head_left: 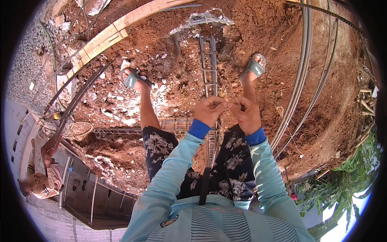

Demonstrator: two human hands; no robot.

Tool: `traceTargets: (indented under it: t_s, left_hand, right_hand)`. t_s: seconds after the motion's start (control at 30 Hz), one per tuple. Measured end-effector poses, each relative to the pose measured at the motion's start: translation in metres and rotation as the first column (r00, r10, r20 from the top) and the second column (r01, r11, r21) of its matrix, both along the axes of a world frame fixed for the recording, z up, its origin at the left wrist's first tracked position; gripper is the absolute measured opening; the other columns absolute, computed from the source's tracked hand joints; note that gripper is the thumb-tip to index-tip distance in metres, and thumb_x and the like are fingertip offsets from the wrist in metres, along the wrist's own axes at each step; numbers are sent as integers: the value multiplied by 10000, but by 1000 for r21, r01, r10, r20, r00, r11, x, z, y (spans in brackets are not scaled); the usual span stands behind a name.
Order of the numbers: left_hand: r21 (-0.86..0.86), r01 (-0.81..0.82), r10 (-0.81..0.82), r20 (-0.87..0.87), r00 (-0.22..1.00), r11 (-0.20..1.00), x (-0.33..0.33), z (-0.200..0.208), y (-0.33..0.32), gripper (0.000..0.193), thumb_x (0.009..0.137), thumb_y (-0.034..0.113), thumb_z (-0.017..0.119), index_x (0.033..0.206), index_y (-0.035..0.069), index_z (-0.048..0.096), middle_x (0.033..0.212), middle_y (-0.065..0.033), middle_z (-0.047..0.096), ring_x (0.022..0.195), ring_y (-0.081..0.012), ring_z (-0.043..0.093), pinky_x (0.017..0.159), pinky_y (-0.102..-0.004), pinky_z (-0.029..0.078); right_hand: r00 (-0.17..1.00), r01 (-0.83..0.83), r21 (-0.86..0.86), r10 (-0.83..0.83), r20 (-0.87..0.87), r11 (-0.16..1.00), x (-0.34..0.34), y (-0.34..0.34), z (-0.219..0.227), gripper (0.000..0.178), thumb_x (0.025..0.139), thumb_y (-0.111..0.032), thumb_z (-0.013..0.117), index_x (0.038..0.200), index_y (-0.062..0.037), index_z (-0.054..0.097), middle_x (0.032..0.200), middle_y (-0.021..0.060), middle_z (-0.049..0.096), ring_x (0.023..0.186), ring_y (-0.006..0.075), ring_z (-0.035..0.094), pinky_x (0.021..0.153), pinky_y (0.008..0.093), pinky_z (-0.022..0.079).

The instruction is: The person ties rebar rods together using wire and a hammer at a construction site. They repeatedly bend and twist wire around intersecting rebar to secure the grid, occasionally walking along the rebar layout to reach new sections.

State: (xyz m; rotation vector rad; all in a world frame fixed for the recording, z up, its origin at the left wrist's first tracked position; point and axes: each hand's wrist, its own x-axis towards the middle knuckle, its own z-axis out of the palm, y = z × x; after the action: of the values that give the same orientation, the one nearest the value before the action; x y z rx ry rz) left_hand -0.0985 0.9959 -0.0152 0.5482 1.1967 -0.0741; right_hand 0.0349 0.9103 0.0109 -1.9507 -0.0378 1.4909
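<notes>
Reddish-brown soil (278,60) fills most of the frame, strewn with white rubble (155,99) left of centre. Near the middle, the left hand (209,113) and the right hand (246,117) sit close together, thumb and fingers of each grip pinched on a thin wire (226,99); where its ends lie is too fine to make out. Behind the hands, a narrow steel cage (208,66) runs from upper centre down between the person's legs, and a crosswise cage (121,130) lies left of it. Green sandals (132,80) show on both feet. Long steel bars (305,60) curve down the right side, near a loose wire coil (308,138). Upper left holds a wooden plank (107,38); lower left, another person (47,183); lower right, green foliage (342,181).
</notes>
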Motion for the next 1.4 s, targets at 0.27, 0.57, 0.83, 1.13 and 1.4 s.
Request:
traceTargets:
  t_s: [0.27, 0.57, 0.83, 1.13, 1.4]
  left_hand:
    - [-74, -73, 75, 27, 997, 995, -4, 0, 5, 168, 920, 153, 693, 998, 3, 690, 781, -24, 673, 622, -90, 603, 523, -227, 477]
    - [-73, -183, 172, -131, 976, 980, -3, -1, -27, 92, 929, 133, 673, 950, 43, 680, 755, 22, 648, 556, -23, 499, 474, -181, 350]
    - [120, -92, 99, -47, 994, 988, -14, -14, -6, 125, 964, 143, 636, 989, 21, 641, 836, 9, 648, 753, -59, 570, 694, -226, 462]
    - [-185, -48, 71, 117, 991, 982, -20, -33, -3, 220, 1006, 249, 579, 1024, 37, 636, 758, 31, 576, 620, -53, 493, 553, -210, 390]
    - [-331, -98, 113, 24, 993, 939, -5, -49, 3, 304, 997, 325, 583, 1093, 41, 634, 722, 66, 504, 455, -21, 300, 411, -206, 240]
  right_hand:
    - [1000, 28, 70, -29, 10, 997, -8, 6, -2, 125, 878, -106, 651, 800, -12, 631, 595, -51, 454, 560, 34, 378, 485, 242, 318]
    - [997, 51, -18, -50, 52, 999, -36, -12, -5, 122, 875, -108, 636, 792, -22, 611, 580, -46, 433, 555, 35, 365, 480, 248, 313]
    - [998, 61, -43, -61, -11, 997, -18, -18, 1, 105, 949, -108, 582, 920, -16, 623, 643, 16, 503, 601, 73, 441, 544, 271, 381]
    - [914, -238, -6, 226, 337, 971, -9, -7, 16, 122, 948, -129, 575, 960, -12, 612, 796, 176, 606, 747, 348, 608, 678, 404, 470]
    - [796, -546, 53, 497, 345, 836, -28, -11, 11, 90, 901, -72, 589, 887, 16, 602, 827, 192, 604, 833, 395, 586, 756, 470, 455]
